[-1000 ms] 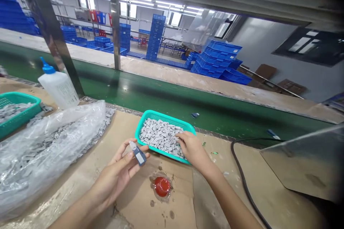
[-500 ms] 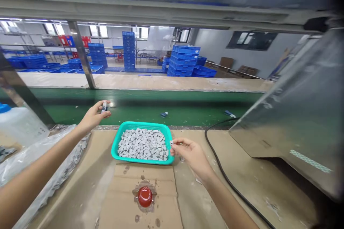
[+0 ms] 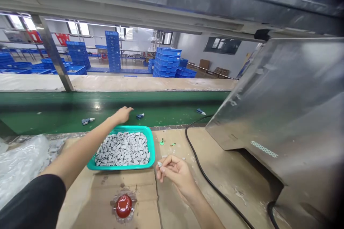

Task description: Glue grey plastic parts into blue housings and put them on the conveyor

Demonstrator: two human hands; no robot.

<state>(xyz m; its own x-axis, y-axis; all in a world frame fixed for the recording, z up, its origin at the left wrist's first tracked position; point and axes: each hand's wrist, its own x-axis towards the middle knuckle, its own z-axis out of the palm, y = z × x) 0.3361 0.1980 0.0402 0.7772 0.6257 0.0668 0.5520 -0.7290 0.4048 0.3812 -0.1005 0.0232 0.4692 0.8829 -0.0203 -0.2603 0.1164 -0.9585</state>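
Note:
My right hand (image 3: pixel 174 171) pinches a small light-grey plastic piece (image 3: pixel 159 164) just right of the turquoise basket (image 3: pixel 152 146). Many similar grey pieces fill that basket. My left hand (image 3: pixel 123 115) reaches over the green conveyor belt (image 3: pixel 172 102), fingers stretched forward and nothing visible in them. Close to its fingertips lies a dark-blue part with a light tip (image 3: pixel 140 116). Another blue-and-white part (image 3: pixel 88 121) rests on the belt left of my forearm, and a third such part (image 3: pixel 200 111) lies farther right.
A red domed object (image 3: pixel 124 206) sits on wet-stained cardboard (image 3: pixel 145 189). Small green bits (image 3: pixel 162 142) lie beyond my right hand. A black cable (image 3: pixel 204 171) curves beside a metal housing (image 3: pixel 268 114). Clear plastic bags (image 3: pixel 24 164) are at left; blue crates (image 3: pixel 166 62) stand beyond.
My left hand has let go of a blue-and-white part, now on the belt, and moved right toward another. My right hand has drawn back from the basket rim with the grey piece.

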